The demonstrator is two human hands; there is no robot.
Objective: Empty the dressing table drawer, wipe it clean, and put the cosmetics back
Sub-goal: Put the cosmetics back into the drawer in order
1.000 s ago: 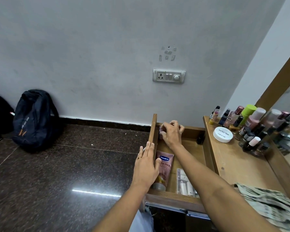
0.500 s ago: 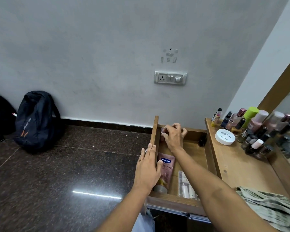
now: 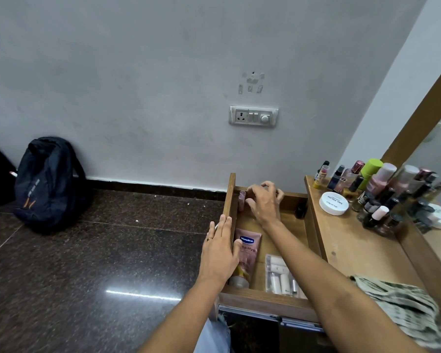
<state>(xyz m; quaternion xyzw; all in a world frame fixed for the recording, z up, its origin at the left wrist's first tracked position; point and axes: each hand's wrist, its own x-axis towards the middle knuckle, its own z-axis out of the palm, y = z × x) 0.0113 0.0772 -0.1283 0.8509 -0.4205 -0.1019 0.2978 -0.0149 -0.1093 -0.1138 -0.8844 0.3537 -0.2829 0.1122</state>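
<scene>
The wooden drawer (image 3: 278,299) is pulled out of the dressing table (image 3: 354,248). My left hand (image 3: 220,253) rests flat along the outside of its left panel, thumb hooked over the edge. At the far left corner my right hand (image 3: 265,202) pinches a small pink bottle (image 3: 242,200) that stands upright against the panel. A pink Vaseline tube (image 3: 248,247) lies along the left side. A clear pouch of small white bottles (image 3: 280,276) lies nearer me, and a dark small bottle (image 3: 300,211) stands in the far right corner.
Several nail polish and perfume bottles (image 3: 377,194) and a white round tub (image 3: 333,203) crowd the tabletop's far end by the mirror. A patterned cloth (image 3: 405,309) lies on its near end. A dark backpack (image 3: 49,182) leans on the wall at left, above dark polished floor.
Both hands stay where they were on the drawer. My right hand has shifted slightly, so more of the small pink bottle shows at the corner.
</scene>
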